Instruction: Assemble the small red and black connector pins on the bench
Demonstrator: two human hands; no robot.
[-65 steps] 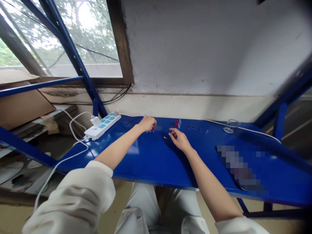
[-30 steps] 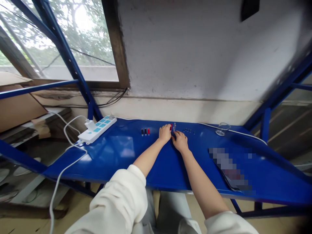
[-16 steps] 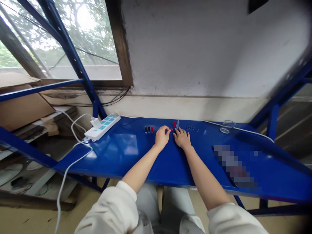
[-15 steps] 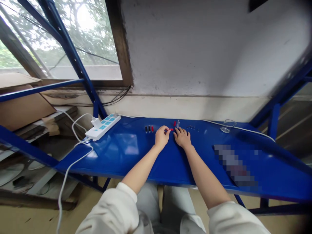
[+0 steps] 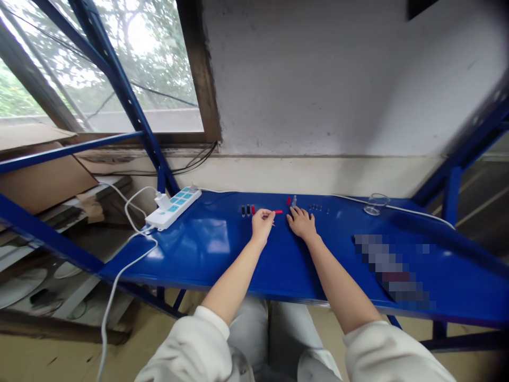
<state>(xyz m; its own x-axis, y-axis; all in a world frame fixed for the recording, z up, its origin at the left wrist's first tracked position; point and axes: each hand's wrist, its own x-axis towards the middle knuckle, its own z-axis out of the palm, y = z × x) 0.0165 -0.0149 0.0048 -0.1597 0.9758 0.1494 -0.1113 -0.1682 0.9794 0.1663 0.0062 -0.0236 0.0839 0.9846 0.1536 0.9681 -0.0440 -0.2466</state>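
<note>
Between the thumb and fingertips of my left hand (image 5: 261, 227) is a small red cylinder (image 5: 279, 211), like a plug sleeve, pointing right. My right hand (image 5: 303, 225) is palm down on the blue table, fingers spread, its fingertips beside a small clear piece (image 5: 294, 200); whether they touch it I cannot tell. Another small red piece (image 5: 289, 201) stands just left of the clear one. Left of my left hand is a short row: two black pieces (image 5: 245, 210) and one red piece (image 5: 253, 210). Several tiny metal parts (image 5: 315, 207) lie right of my right hand.
A white power strip (image 5: 173, 208) with a plugged-in adapter and cable is at the table's left end. At the right are a clear round container (image 5: 374, 207) and a pixelated flat item (image 5: 389, 268). A white cable runs along the back edge of the blue table (image 5: 191, 265).
My left hand has turned slightly, and the red cylinder shows more fully past its fingertips. The gap between my hands has widened a little. The whole view has shifted slightly.
</note>
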